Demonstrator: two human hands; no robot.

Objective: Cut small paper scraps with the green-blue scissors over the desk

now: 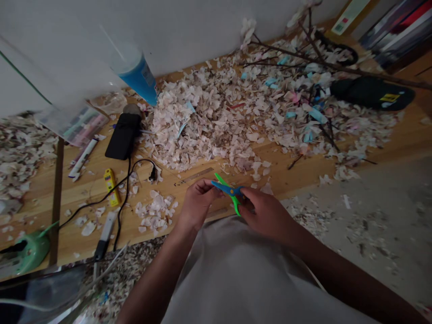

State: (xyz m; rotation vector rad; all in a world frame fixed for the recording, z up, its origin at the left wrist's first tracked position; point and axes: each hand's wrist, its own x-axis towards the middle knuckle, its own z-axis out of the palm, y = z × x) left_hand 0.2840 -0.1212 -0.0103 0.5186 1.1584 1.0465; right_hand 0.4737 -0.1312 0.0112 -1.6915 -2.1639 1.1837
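Note:
My right hand (pixel 265 213) is closed around the handles of a pair of blue and green scissors (pixel 231 191), whose blades stand apart and point left. My left hand (pixel 196 202) is pinched just beside the blade tips. Whatever sits between its fingers is too small and hidden to name. Both hands are over the front edge of the wooden table (pixel 202 168), close to my body. Behind them lies a large heap of pale, petal-like flakes (pixel 202 121).
A blue-filled cup (pixel 140 81) leans by the wall. On the left are a black phone (pixel 123 135) with a cable, a yellow box (pixel 112 186), a utility knife (pixel 107 229) and a green power strip (pixel 33 252). A branch (pixel 324 65) and a dark case (pixel 371 93) lie at right.

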